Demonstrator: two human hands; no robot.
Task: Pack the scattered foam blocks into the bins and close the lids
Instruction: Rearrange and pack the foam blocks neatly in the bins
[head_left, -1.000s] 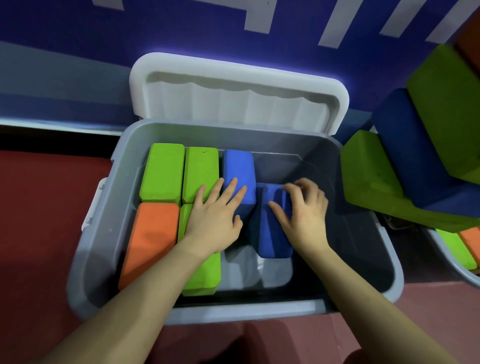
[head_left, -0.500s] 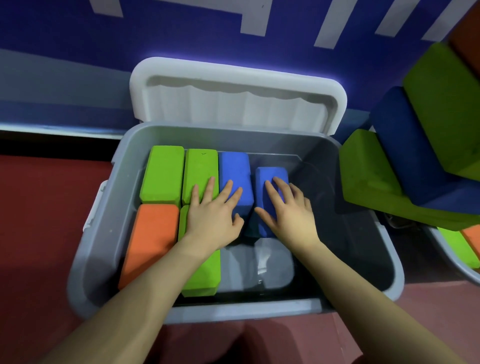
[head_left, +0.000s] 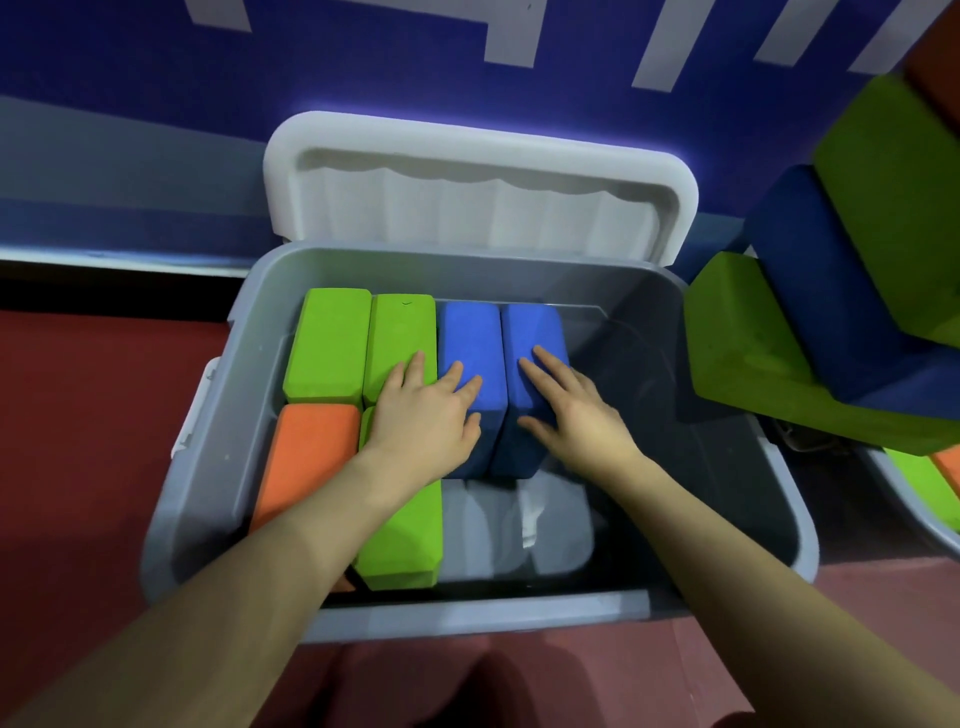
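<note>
A grey bin stands on the red floor with its white lid tipped open against the wall. Inside lie two green blocks at the back left, an orange block, another green block at the front, and two blue blocks side by side. My left hand rests flat across the left blue block and a green one. My right hand presses flat with straight fingers on the right blue block. The bin's right part holds no blocks.
A pile of large green and dark blue foam blocks leans at the right, partly over a second grey bin that holds green and orange blocks. A blue wall runs behind the bins.
The right blue block went from tilted in my right hand to lying flat beside the other blue block. My right hand's fingers straightened on top of it. My left hand barely moved.
</note>
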